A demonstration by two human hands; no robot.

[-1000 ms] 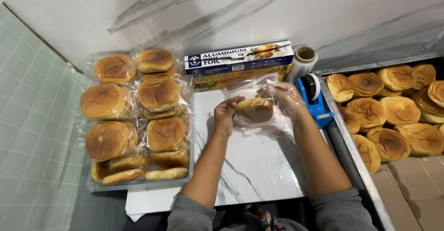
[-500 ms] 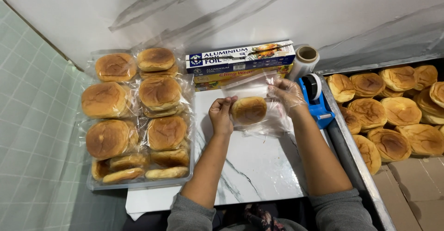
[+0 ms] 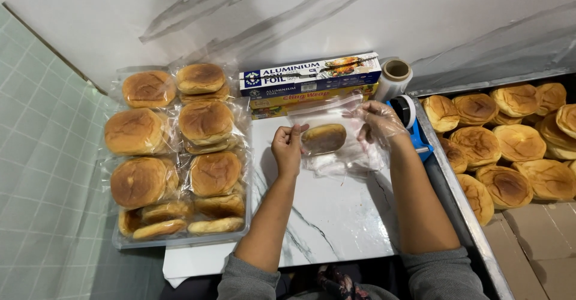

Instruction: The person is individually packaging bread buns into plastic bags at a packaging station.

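A clear plastic bag (image 3: 336, 156) with one golden bun (image 3: 324, 138) inside lies on the white marble board (image 3: 336, 222). My left hand (image 3: 288, 147) pinches the bag's left edge beside the bun. My right hand (image 3: 379, 123), in a thin clear glove, grips the bag's right upper edge. The bag's open top is stretched between both hands, just in front of the foil boxes.
A clear tray (image 3: 180, 240) of several bagged buns sits at the left. Long foil and wrap boxes (image 3: 309, 81), a film roll (image 3: 395, 75) and a blue tape dispenser (image 3: 414, 126) stand behind. Unwrapped buns (image 3: 510, 144) fill a metal tray at right, cardboard (image 3: 534, 246) below.
The bun has dropped deeper into the bag and both hands have spread apart to the bag's sides, pulling its opening wide.
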